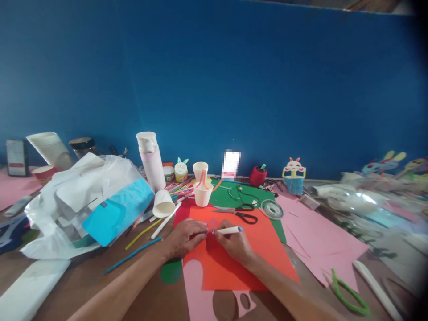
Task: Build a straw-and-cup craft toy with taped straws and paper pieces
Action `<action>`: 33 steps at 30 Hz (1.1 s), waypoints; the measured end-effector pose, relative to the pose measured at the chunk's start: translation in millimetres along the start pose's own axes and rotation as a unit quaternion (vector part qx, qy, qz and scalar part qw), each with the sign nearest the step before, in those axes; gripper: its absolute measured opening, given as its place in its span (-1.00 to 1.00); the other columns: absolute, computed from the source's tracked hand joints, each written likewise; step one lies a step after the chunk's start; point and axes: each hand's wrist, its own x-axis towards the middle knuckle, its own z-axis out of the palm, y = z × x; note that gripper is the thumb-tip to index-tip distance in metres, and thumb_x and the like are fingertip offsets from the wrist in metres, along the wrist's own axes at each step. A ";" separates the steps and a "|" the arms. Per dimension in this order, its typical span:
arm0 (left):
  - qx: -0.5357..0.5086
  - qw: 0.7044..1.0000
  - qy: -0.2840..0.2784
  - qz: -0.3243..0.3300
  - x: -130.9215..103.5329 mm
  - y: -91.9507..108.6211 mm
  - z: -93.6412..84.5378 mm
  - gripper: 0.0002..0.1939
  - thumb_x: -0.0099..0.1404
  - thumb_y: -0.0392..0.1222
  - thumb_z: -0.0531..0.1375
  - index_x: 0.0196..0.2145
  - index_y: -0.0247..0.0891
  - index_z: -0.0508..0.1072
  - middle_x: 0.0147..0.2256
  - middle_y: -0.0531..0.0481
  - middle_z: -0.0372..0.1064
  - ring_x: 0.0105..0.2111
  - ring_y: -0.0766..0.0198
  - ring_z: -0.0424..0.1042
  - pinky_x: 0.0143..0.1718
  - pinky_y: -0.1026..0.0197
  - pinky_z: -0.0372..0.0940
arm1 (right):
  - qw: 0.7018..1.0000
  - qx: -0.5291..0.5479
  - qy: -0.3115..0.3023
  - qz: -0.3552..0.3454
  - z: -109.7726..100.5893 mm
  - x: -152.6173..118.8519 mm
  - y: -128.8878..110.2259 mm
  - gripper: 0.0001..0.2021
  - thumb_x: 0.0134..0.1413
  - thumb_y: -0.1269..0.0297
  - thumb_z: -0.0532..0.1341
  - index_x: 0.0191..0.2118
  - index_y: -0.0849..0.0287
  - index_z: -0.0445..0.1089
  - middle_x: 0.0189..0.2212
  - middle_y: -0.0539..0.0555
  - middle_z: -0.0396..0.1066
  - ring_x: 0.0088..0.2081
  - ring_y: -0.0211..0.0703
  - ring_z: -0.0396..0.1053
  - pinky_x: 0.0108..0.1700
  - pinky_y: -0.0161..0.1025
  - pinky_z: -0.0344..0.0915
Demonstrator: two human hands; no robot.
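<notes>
My right hand (234, 243) is closed round a white marker (229, 230), its tip side pointing left over the orange paper (247, 267). Close beside it, my left hand (187, 238) rests at the paper's upper left part, fingers bent together. Something small and bluish lies between the fingertips of both hands, too small to make out. Black-handled scissors (247, 216) lie on the paper just beyond my right hand. Pink paper with cut-out holes (194, 294) sticks out below the orange sheet, and a green round piece (171, 271) is left of it.
White paper cups (203, 195) and a tall bottle (152, 165) stand behind. A plastic bag (56, 214) fills the left side. Tape rolls (271, 209), pink paper (321, 236), a green loop (349, 296) and plastic-wrapped items (351, 200) lie to the right.
</notes>
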 end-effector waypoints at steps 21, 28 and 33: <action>0.006 1.000 -0.001 0.010 -0.3 0.4 0.0 -0.73 0.27 -0.20 0.02 -0.14 -0.22 0.43 -0.11 -0.06 0.41 -0.08 0.23 0.33 -0.02 0.16 0.13 | 0.998 0.046 0.014 0.028 2.2 1.9 1.8 -0.86 -0.03 0.30 0.09 -0.52 0.20 0.24 -0.65 -0.06 0.21 -0.60 -0.32 0.13 -0.56 -0.37 0.05; 0.004 1.000 0.008 -0.001 -0.9 0.0 1.3 -0.71 0.26 -0.17 0.03 -0.11 -0.23 0.42 -0.12 -0.07 0.42 -0.08 0.23 0.33 -0.01 0.16 0.14 | 0.991 0.124 0.025 0.046 -0.6 3.5 -5.7 -0.89 -0.02 0.27 0.12 -0.44 0.20 0.24 -0.58 -0.05 0.21 -0.55 -0.31 0.13 -0.52 -0.37 0.08; 0.005 1.000 0.006 -0.002 -0.8 -2.4 2.4 -0.72 0.26 -0.17 0.03 -0.12 -0.21 0.42 -0.12 -0.07 0.41 -0.08 0.22 0.33 0.00 0.13 0.12 | 0.994 0.108 0.004 0.027 -0.1 1.2 -3.6 -0.86 0.04 0.27 0.07 -0.44 0.21 0.25 -0.60 -0.04 0.24 -0.56 -0.31 0.14 -0.51 -0.36 0.08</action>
